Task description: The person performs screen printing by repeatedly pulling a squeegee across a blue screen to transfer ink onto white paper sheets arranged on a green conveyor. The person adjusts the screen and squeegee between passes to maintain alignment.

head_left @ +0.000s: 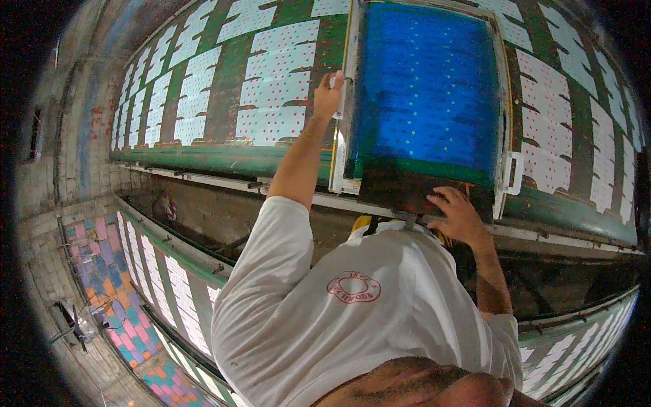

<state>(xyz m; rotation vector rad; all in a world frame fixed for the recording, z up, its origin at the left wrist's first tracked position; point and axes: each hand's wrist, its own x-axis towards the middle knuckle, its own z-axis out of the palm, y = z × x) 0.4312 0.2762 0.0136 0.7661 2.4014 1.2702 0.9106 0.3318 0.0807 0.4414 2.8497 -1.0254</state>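
A screen printing frame (502, 102) with blue, dotted mesh lies across the long green table in front of me. My left hand (328, 97) is at its left side rail, with fingers curled around a white handle there. At the near end of the frame, my right hand (457, 211) has its fingers spread over the dark border and seems to grip nothing. A second white handle (515, 173) sticks out from the right rail, apart from my right hand. Cut white fabric pieces (274, 85) with red and green dots lie in rows on both sides of the frame.
A metal rail (224, 182) runs along the table's near edge. Behind me stands another long table with white printed pieces (180, 288). Multicoloured patterned sheets (112, 271) lie on the floor at the left, beside a small dark stand with wires (83, 324).
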